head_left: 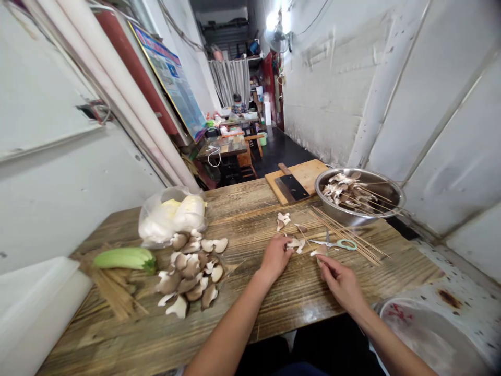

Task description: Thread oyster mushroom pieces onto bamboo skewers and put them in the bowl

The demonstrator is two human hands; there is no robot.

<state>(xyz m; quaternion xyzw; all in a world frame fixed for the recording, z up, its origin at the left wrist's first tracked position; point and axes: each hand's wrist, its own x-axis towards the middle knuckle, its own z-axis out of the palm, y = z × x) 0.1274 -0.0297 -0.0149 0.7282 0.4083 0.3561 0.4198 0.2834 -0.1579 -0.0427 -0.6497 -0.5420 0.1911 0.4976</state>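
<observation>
My right hand [342, 282] pinches a thin bamboo skewer [307, 241] that slants up and away to the left. A piece of oyster mushroom [319, 251] lies by its fingertips. Low over the wooden table, the fingers of my left hand [276, 259] are curled on another mushroom piece [293, 243], partly hidden by them. Scissors [337, 244] with pale green handles lie just beyond my right hand. Several loose skewers [348, 235] are spread behind the scissors. A few more mushroom pieces [283, 220] sit farther back.
A steel bowl [352, 215] of skewered mushrooms stands at the back right, beside a cutting board [309, 171] with a cleaver [293, 188]. Left are a mushroom pile [191, 271], a green gourd [124, 258], more skewers [113, 293] and a bagged vegetable [172, 216]. A lined bin [430, 334] stands below right.
</observation>
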